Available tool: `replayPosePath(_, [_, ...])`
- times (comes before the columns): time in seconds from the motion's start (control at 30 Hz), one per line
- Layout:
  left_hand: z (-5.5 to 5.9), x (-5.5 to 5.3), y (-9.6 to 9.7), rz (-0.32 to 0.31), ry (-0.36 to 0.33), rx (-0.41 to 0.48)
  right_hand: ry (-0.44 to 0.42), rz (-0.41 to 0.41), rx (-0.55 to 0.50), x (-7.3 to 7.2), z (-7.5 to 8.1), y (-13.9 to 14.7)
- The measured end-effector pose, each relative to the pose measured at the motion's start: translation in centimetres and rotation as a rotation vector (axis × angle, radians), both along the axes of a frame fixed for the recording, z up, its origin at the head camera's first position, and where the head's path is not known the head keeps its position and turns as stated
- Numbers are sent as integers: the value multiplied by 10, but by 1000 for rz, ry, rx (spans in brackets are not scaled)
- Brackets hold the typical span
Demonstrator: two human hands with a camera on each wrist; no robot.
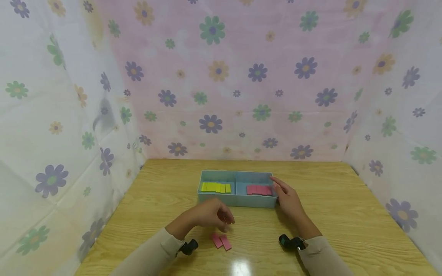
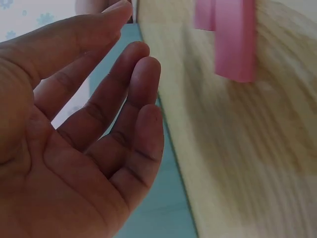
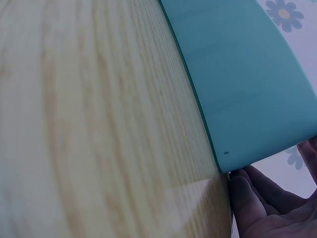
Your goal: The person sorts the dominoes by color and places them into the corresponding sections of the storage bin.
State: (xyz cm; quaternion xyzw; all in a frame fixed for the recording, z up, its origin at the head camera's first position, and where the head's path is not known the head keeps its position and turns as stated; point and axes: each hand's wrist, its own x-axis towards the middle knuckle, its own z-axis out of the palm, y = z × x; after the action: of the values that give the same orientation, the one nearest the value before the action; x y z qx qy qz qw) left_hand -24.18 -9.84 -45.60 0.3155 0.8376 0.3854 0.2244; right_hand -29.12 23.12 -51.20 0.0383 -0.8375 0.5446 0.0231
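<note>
A light blue two-compartment box (image 1: 216, 199) stands on the table, with a row of yellow rectangular pieces (image 1: 215, 187) in its left compartment and pink rectangular pieces (image 1: 259, 190) in the right one. My right hand (image 1: 291, 200) holds the box's right end, thumb and index finger at the rim, other fingers low against the corner in the right wrist view. In front of the box hovers my left hand (image 1: 215, 214), fingers loosely bent and palm bare in the left wrist view. Two loose pink pieces (image 1: 221, 242) lie side by side on the table just below it.
The wood-grain table (image 1: 165, 184) runs back to a pink flowered cloth (image 1: 235, 84). White flowered cloths (image 1: 45, 134) hang along both sides. A black wrist camera (image 1: 189, 247) sits at the left cuff, another black camera (image 1: 290, 242) at the right.
</note>
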Motion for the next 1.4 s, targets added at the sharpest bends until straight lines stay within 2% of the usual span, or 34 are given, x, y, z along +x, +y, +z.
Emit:
replayPosePath(0.17, [-6, 3, -1, 17, -10, -64, 3, -2, 9, -2, -1, 0])
replayPosePath(0.33, [-10, 5, -3, -2, -25, -89, 0, -3, -7, -3, -3, 1])
replayPosePath(0.6, [-17, 5, -2, -14, 22, -137, -15, -1, -25, -4, -5, 1])
replayPosePath(0.8, [-20, 6, -1, -3, 41, -141, -5, 1, -20, -2, -3, 1])
replayPosePath(1.1, [-23, 6, -2, 28, -3, -133, -6, 9, -23, 0, 0, -1])
replayPosePath(1.4, [-24, 3, 1, 52, 47, -152, -15, 2, -19, -1, -2, -1])
